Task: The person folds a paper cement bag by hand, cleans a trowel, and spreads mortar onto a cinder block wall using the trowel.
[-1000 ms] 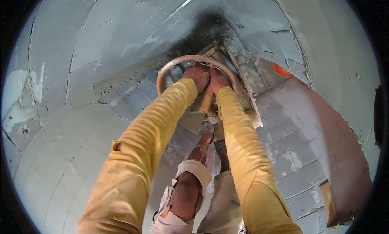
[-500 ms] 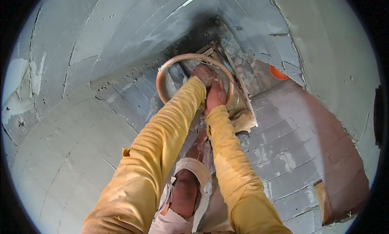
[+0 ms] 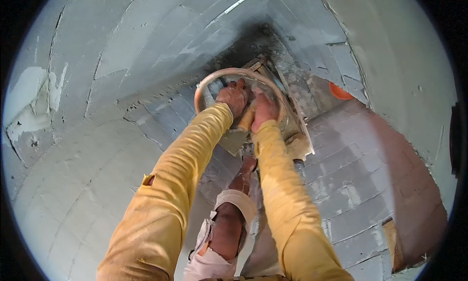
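Observation:
My left hand (image 3: 232, 98) is above a round basin with an orange-pink rim (image 3: 210, 75), its fingers apart and nothing seen in them. Close by on the right, my right hand (image 3: 264, 109) has its fingers stretched forward, palm turned inward. Between the two hands shows a yellow-brown handle (image 3: 247, 117), very near the right palm; I cannot tell whether they touch. A flat greyish piece (image 3: 232, 141) lies just below that handle, perhaps its blade. My forearms and hands hide part of the basin.
A wooden frame or board (image 3: 298, 116) stands beside the basin. Grey block walls (image 3: 161, 42) meet in the corner ahead. An orange round object (image 3: 340, 91) is at the right, and a wooden piece (image 3: 393, 244) lies lower right. My bent leg (image 3: 226, 227) is below.
My hands were pressed together over the basin and have come apart, the left moving left. The handle between them has come into sight. The view has shifted slightly.

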Motion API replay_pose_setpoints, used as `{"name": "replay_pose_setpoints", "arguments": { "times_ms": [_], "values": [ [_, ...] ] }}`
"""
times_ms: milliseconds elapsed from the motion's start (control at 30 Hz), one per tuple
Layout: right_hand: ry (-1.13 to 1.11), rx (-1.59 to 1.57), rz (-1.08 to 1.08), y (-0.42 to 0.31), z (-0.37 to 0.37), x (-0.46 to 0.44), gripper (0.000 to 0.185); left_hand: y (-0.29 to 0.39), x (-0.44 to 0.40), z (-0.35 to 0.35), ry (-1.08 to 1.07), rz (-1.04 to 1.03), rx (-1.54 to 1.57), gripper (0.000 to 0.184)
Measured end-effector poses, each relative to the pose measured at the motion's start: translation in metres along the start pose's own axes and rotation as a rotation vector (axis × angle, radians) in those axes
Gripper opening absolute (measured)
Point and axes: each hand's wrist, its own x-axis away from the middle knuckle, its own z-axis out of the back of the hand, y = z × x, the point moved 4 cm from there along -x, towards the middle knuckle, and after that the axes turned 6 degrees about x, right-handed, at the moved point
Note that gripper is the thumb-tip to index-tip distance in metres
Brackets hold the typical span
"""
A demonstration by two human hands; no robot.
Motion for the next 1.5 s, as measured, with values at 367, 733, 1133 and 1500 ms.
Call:
{"name": "replay_pose_setpoints", "arguments": {
  "times_ms": [367,733,1133,1500],
  "values": [
    [0.16,0.144,-0.383,0.032,0.005,0.021,0.048,-0.022,0.018,0.017,0.282,0.069,0.68,0.023],
    [-0.288,-0.617,-0.555,0.001,-0.003,0.128,0.036,-0.092,0.234,0.0,0.782,0.529,1.421,0.039],
    [-0.825,-0.005,-0.358,-0.104,0.018,0.288,0.031,-0.004,0.466,-0.188,0.306,1.035,1.795,0.018],
    [-0.131,0.783,0.189,-0.221,0.055,0.291,0.029,0.073,0.496,-0.099,0.232,0.992,1.777,0.023]
  ]
}}
